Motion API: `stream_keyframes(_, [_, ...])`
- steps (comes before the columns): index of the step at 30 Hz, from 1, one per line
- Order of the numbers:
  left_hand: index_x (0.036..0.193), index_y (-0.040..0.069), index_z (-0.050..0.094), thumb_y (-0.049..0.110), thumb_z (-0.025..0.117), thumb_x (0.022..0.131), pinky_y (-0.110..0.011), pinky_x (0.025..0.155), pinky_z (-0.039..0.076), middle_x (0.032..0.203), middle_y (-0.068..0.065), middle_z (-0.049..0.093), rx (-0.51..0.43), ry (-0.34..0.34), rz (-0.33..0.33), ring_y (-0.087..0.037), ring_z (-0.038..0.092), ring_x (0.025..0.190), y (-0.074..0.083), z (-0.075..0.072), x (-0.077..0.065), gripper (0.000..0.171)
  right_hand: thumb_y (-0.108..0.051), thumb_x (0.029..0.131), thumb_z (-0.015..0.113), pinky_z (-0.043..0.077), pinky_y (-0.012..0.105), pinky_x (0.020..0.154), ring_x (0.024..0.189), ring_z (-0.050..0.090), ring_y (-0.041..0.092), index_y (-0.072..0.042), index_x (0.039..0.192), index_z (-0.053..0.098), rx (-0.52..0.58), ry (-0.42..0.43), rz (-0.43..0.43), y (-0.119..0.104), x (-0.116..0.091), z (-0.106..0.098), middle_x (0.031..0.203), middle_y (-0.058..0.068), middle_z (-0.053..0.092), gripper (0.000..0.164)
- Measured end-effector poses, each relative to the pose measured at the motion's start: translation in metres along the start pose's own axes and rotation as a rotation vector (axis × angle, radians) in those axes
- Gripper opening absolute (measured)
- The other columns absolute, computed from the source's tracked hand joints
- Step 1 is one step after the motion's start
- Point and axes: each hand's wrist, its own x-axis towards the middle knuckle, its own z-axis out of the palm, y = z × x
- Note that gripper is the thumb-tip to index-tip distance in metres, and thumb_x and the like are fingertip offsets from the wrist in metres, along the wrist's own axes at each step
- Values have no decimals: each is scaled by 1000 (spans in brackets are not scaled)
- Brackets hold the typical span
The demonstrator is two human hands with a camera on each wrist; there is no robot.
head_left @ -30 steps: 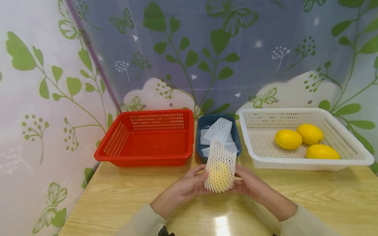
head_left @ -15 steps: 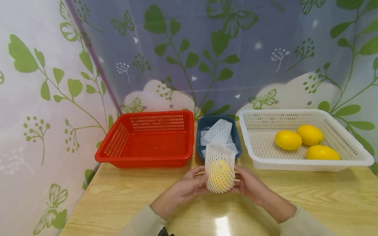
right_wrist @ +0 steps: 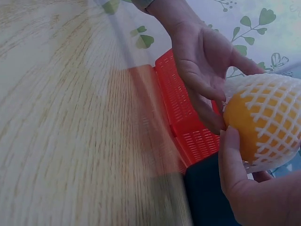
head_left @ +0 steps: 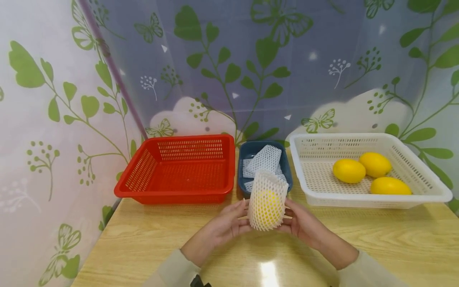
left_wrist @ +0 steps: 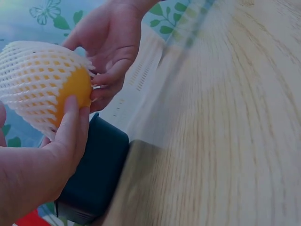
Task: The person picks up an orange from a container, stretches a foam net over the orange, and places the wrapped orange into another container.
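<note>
Both hands hold a yellow lemon (head_left: pixel 267 207) inside a white foam net sleeve (head_left: pixel 273 183), above the table's middle. My left hand (head_left: pixel 226 225) is at its left side, with fingers (left_wrist: pixel 70 117) against the bare end of the lemon. My right hand (head_left: pixel 305 223) supports the other side, its fingers (right_wrist: pixel 230 146) touching the same uncovered end in the right wrist view. The sleeve covers most of the fruit, and its loose upper part extends beyond it. Behind it, a dark blue tray (head_left: pixel 244 187) contains several more white foam nets (head_left: pixel 267 159).
On the left stands a red basket (head_left: pixel 179 196) with nothing visible inside. A white basket (head_left: pixel 376 199) on the right contains three yellow lemons (head_left: pixel 349 170). All stand on a wooden table (head_left: pixel 150 231), with a patterned cloth (head_left: pixel 229 59) behind.
The left thumb has shifted from the front of the net to its left edge. The sleeved lemon has tilted slightly between the hands. The baskets and tray stay put.
</note>
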Motion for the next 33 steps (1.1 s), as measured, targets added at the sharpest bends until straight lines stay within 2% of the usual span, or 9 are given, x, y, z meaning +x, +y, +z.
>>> stream_keyframes(6, [147,1,35,45,48,100,-42,96,49,134,-21,50,3,10,-4,-28,61,108,2,2,1,66,-36,105,40,56,32,85,94,66,17,-13,121,52,9,0,-10,2,1,-3,106,2,65,31])
stream_keyframes(13, [147,1,35,42,40,104,-44,96,48,135,-21,50,12,21,-6,-29,60,110,2,2,3,59,-30,105,43,55,32,87,95,65,17,-11,129,51,32,-23,-27,7,1,-7,108,2,66,31])
stream_keyframes(21, [147,5,35,37,47,103,-44,98,48,135,-17,48,39,33,-20,-28,58,108,1,3,1,56,-30,105,42,55,33,86,92,66,17,-12,111,59,75,-35,-6,12,3,-3,102,4,68,25])
stream_keyframes(28, [134,2,39,23,48,103,-40,94,51,114,-9,56,50,21,-18,-22,61,98,0,3,1,38,-41,105,36,56,32,84,93,64,19,-14,118,51,86,-16,2,13,4,1,105,6,62,33])
stream_keyframes(33, [133,5,38,20,51,102,-37,91,53,108,-7,60,29,16,-29,-19,62,96,-2,2,1,36,-47,105,30,55,29,83,93,62,18,-10,123,46,72,-33,-4,13,2,-1,105,7,58,45])
